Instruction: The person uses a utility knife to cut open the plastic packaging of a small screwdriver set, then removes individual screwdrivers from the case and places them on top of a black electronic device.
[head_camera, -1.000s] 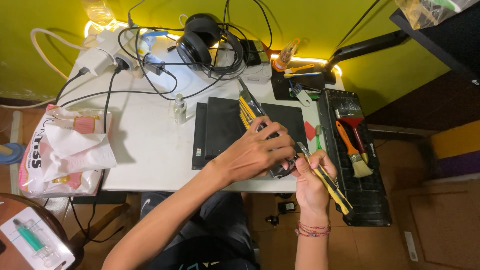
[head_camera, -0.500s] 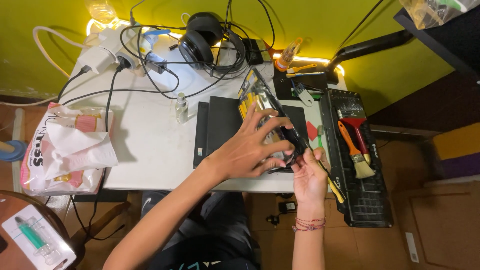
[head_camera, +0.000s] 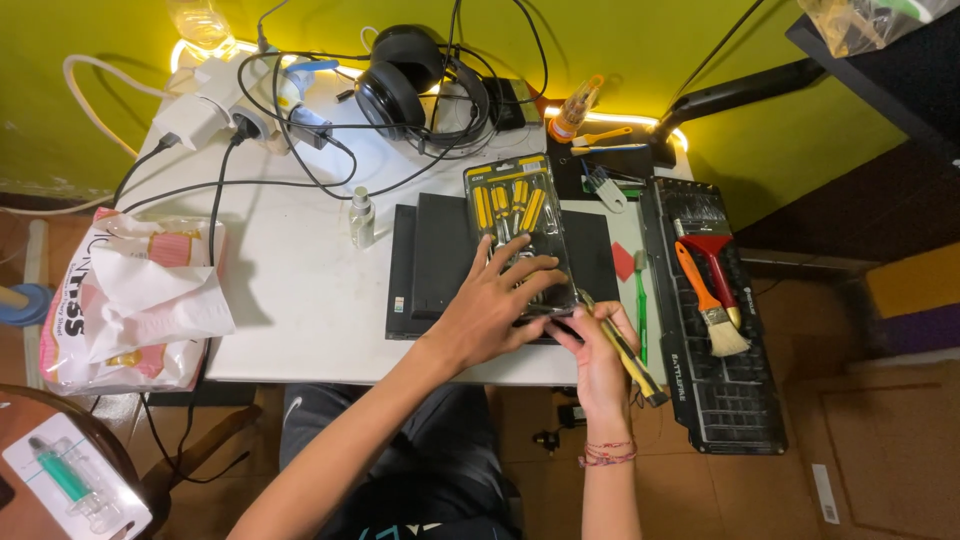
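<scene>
A clear blister pack of yellow-and-black screwdrivers (head_camera: 513, 218) lies flat on a closed black laptop (head_camera: 440, 250) on the white table (head_camera: 300, 300). My left hand (head_camera: 495, 305) rests on the pack's near end with fingers spread, holding it down. My right hand (head_camera: 598, 355) sits at the pack's near right corner, gripping a slim yellow-and-black tool (head_camera: 632, 362) whose tip touches that corner. The tool's other end sticks out past the table's front edge.
Black headphones (head_camera: 400, 80), plugs and tangled cables (head_camera: 215, 110) fill the table's back. A small bottle (head_camera: 362, 215) stands left of the laptop and a plastic bag (head_camera: 130, 300) further left. On the right, a black keyboard (head_camera: 725, 400) carries two paintbrushes (head_camera: 708, 285).
The pack was held up on edge between both hands; now it lies flat on the laptop with my left hand on top. My right hand stays at its near right corner.
</scene>
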